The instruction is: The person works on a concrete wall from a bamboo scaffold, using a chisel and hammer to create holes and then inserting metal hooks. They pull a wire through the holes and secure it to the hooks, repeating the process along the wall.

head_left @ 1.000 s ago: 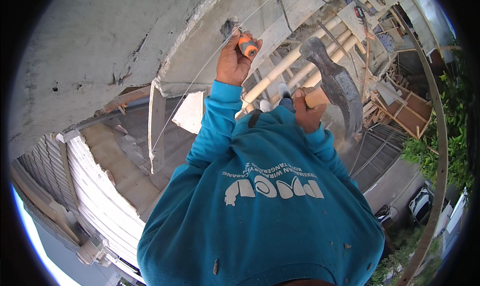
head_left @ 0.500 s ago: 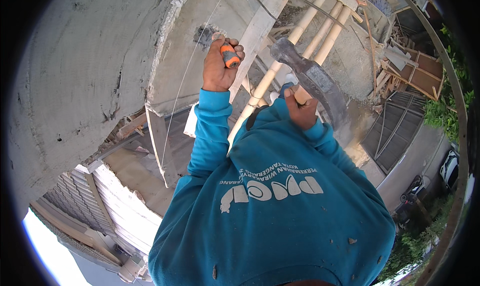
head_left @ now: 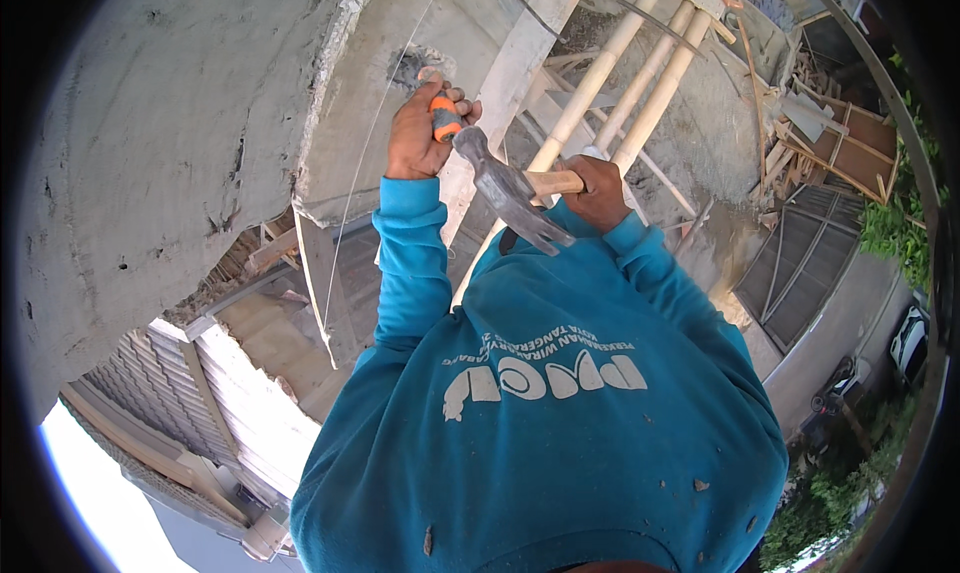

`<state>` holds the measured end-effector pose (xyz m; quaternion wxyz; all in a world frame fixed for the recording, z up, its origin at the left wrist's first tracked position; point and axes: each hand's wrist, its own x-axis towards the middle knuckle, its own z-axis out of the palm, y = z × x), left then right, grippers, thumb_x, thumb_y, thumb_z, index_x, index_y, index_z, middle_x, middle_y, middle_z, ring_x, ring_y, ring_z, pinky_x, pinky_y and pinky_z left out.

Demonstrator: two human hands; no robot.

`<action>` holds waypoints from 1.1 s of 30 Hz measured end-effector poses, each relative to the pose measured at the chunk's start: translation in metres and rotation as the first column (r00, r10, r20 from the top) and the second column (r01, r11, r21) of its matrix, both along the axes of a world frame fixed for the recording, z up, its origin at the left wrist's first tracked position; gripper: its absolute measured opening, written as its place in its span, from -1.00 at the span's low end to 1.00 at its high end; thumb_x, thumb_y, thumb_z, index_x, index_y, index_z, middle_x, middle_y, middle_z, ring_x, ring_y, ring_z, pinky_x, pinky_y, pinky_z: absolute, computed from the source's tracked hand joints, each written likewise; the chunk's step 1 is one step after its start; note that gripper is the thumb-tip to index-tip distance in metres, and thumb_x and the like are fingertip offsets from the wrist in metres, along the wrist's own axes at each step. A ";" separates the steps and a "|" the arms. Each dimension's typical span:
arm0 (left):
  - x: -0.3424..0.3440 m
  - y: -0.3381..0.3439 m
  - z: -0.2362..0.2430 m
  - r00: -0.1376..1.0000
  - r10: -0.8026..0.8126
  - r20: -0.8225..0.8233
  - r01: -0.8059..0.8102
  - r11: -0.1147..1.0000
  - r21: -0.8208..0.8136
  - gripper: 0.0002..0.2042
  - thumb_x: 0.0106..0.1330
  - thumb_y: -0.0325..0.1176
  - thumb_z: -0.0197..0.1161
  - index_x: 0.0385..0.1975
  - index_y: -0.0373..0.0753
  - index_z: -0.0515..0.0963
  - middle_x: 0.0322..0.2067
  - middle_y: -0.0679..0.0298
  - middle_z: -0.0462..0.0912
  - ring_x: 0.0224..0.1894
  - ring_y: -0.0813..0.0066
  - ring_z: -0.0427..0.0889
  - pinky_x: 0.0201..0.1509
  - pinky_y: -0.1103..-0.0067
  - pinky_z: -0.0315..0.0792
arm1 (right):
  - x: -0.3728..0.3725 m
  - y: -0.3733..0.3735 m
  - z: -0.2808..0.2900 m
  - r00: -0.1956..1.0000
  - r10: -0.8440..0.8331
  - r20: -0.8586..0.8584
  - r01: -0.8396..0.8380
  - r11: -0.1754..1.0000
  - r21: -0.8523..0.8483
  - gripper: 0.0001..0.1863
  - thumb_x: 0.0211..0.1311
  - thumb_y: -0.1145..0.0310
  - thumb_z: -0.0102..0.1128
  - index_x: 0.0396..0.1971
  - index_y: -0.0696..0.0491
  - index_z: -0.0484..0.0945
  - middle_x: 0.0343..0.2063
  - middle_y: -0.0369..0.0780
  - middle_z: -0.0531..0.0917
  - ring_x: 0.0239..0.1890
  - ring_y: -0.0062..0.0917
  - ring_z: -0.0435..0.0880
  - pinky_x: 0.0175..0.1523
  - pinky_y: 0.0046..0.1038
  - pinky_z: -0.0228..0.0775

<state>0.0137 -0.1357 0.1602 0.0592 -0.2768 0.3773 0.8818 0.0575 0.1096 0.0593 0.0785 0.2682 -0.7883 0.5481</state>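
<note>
My left hand is wrapped round the orange-and-grey handle of a chisel. The chisel points at a rough chipped hollow in the grey concrete; its tip is hidden by my fingers. In my right hand is a claw hammer, gripped by its wooden handle. The hammer's striking face is at the butt of the chisel, touching or nearly so, and its claw points down toward my chest.
A thin string runs down past the hollow, left of my left hand. Bamboo poles slope beyond my right hand. A large concrete slab fills the left. Scrap wood lies at far right; a tiled roof is at lower left.
The hammer has swung left from beside my right arm to the butt of the chisel. My left hand and the chisel have shifted slightly left in view.
</note>
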 end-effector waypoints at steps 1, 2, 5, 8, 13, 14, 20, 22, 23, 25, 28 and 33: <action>0.001 -0.002 -0.002 1.000 -0.007 0.008 0.007 1.000 -0.016 -0.82 0.41 -0.30 0.08 -0.30 -0.30 0.34 -0.48 0.20 0.44 -0.51 0.40 0.48 -0.08 0.36 0.51 | 0.000 -0.002 -0.005 0.999 -0.041 0.008 0.039 0.991 0.125 -0.87 -0.07 0.45 0.33 -0.48 0.05 0.56 -0.63 -0.20 0.56 -0.58 -0.34 0.58 -0.49 -0.34 0.36; 0.002 -0.006 -0.008 1.000 -0.013 0.016 0.013 0.999 -0.031 -0.82 0.41 -0.31 0.08 -0.29 -0.30 0.33 -0.47 0.19 0.44 -0.50 0.40 0.49 -0.06 0.34 0.52 | 0.000 0.001 -0.008 0.998 -0.017 0.055 0.009 0.989 0.149 -0.87 -0.07 0.45 0.31 -0.46 0.05 0.57 -0.60 -0.19 0.59 -0.55 -0.31 0.61 -0.47 -0.31 0.39; 0.001 -0.007 -0.009 1.000 -0.015 0.005 0.015 0.999 -0.051 -0.83 0.41 -0.32 0.06 -0.26 -0.29 0.32 -0.45 0.19 0.45 -0.48 0.38 0.51 -0.01 0.28 0.52 | 0.005 0.008 -0.005 0.999 0.038 0.003 -0.038 0.999 0.007 -0.87 -0.06 0.46 0.31 -0.46 0.06 0.57 -0.61 -0.19 0.57 -0.57 -0.33 0.60 -0.50 -0.32 0.36; -0.003 -0.004 -0.005 0.999 -0.011 0.033 0.013 0.998 -0.060 -0.86 0.42 -0.34 0.03 -0.23 -0.28 0.31 -0.43 0.18 0.45 -0.48 0.37 0.52 0.00 0.26 0.52 | 0.001 0.005 0.005 0.983 0.108 -0.151 -0.137 0.972 -0.190 -0.88 -0.03 0.49 0.30 -0.46 0.07 0.53 -0.63 -0.19 0.54 -0.60 -0.32 0.57 -0.54 -0.34 0.32; -0.008 -0.004 0.001 0.999 -0.021 0.032 0.024 0.995 -0.100 -0.82 0.42 -0.34 0.03 -0.27 -0.36 0.34 -0.42 0.13 0.46 -0.49 0.34 0.54 -0.08 0.26 0.60 | -0.021 0.000 -0.017 0.993 0.046 -0.110 -0.030 0.989 0.147 -0.83 -0.09 0.46 0.32 -0.47 0.06 0.50 -0.63 -0.18 0.54 -0.60 -0.28 0.56 -0.51 -0.31 0.38; -0.008 -0.004 -0.002 0.999 -0.024 0.042 0.029 0.993 -0.111 -0.83 0.43 -0.33 0.02 -0.25 -0.33 0.33 -0.43 0.15 0.45 -0.48 0.35 0.53 -0.03 0.25 0.57 | -0.018 0.003 -0.014 0.997 0.058 -0.046 -0.045 0.966 0.254 -0.81 -0.12 0.44 0.32 -0.45 0.05 0.52 -0.61 -0.19 0.57 -0.58 -0.28 0.58 -0.48 -0.29 0.41; -0.011 -0.002 0.004 0.998 -0.009 0.060 0.015 0.994 -0.108 -0.82 0.44 -0.31 0.01 -0.27 -0.32 0.33 -0.46 0.17 0.45 -0.47 0.37 0.52 0.02 0.23 0.54 | -0.004 -0.002 0.010 0.981 0.148 -0.123 -0.176 0.948 -0.266 -0.85 -0.09 0.47 0.31 -0.47 0.05 0.54 -0.61 -0.20 0.59 -0.59 -0.28 0.59 -0.51 -0.37 0.39; -0.013 0.002 0.007 0.998 -0.018 0.067 0.025 0.995 -0.092 -0.82 0.44 -0.31 0.02 -0.27 -0.32 0.33 -0.46 0.17 0.45 -0.47 0.37 0.53 0.02 0.23 0.54 | -0.008 0.001 -0.002 0.989 0.111 -0.094 -0.128 0.973 -0.193 -0.87 -0.06 0.48 0.30 -0.47 0.06 0.53 -0.62 -0.17 0.58 -0.58 -0.26 0.60 -0.50 -0.34 0.39; -0.011 0.001 0.005 0.997 -0.026 0.069 0.032 0.996 -0.089 -0.82 0.44 -0.31 0.02 -0.27 -0.32 0.33 -0.46 0.17 0.45 -0.47 0.37 0.53 0.02 0.23 0.54 | -0.014 -0.002 -0.009 0.991 0.098 -0.087 -0.111 0.981 -0.159 -0.87 -0.05 0.48 0.30 -0.47 0.07 0.53 -0.63 -0.15 0.57 -0.58 -0.25 0.61 -0.50 -0.33 0.39; -0.014 -0.002 0.002 0.997 -0.041 0.062 0.047 0.995 -0.091 -0.82 0.44 -0.30 0.02 -0.28 -0.31 0.34 -0.45 0.17 0.46 -0.46 0.37 0.53 0.02 0.22 0.54 | -0.022 -0.007 -0.014 0.999 -0.022 0.047 0.015 0.989 0.145 -0.87 -0.05 0.49 0.30 -0.47 0.08 0.53 -0.64 -0.12 0.56 -0.59 -0.25 0.61 -0.50 -0.32 0.39; -0.011 -0.003 0.004 0.998 -0.017 0.054 0.022 0.995 -0.100 -0.82 0.45 -0.30 0.01 -0.29 -0.30 0.34 -0.46 0.18 0.46 -0.45 0.38 0.53 0.01 0.21 0.54 | -0.005 -0.004 0.001 0.998 0.032 0.045 -0.032 0.999 0.014 -0.87 -0.06 0.49 0.30 -0.47 0.10 0.53 -0.62 -0.11 0.58 -0.59 -0.26 0.61 -0.50 -0.33 0.39; -0.018 -0.005 0.002 0.998 -0.023 0.059 0.028 0.996 -0.084 -0.81 0.45 -0.30 0.00 -0.26 -0.32 0.32 -0.45 0.18 0.45 -0.45 0.38 0.53 0.02 0.19 0.54 | -0.010 -0.008 0.020 0.970 0.115 -0.215 -0.196 0.892 -0.408 -0.88 -0.06 0.55 0.27 -0.52 0.09 0.49 -0.63 -0.17 0.58 -0.62 -0.31 0.58 -0.53 -0.41 0.35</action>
